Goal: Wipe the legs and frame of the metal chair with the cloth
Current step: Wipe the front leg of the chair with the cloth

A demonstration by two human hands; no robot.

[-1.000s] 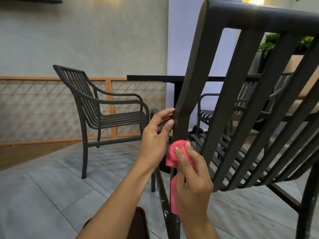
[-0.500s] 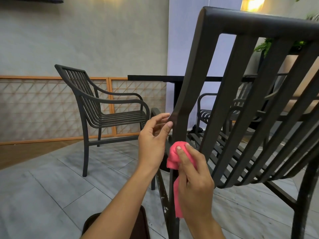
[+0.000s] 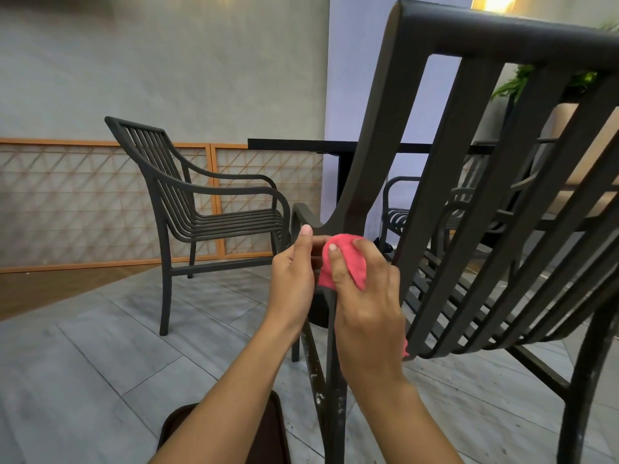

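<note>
A dark metal chair [image 3: 378, 135] with a slatted back fills the right half of the view, seen from behind. My right hand [image 3: 365, 296] presses a pink cloth [image 3: 348, 259] around the left back upright, where the armrest joins it. A corner of the cloth shows below my palm by the seat frame. My left hand [image 3: 293, 279] grips the curved armrest just left of the cloth, thumb up. The rear leg [image 3: 330, 390] below my hands has pale specks on it.
A second dark slatted chair [image 3: 187, 202] stands to the left on the grey tiled floor. A black table [image 3: 301, 144] and a third chair [image 3: 402, 212] are behind. A wood lattice screen [image 3: 67, 199] lines the wall. A dark tray-like object [image 3: 264, 430] lies under my arms.
My right hand has slid the pink cloth up the upright to the armrest joint. My left hand has closed around the armrest. The view has tilted down slightly.
</note>
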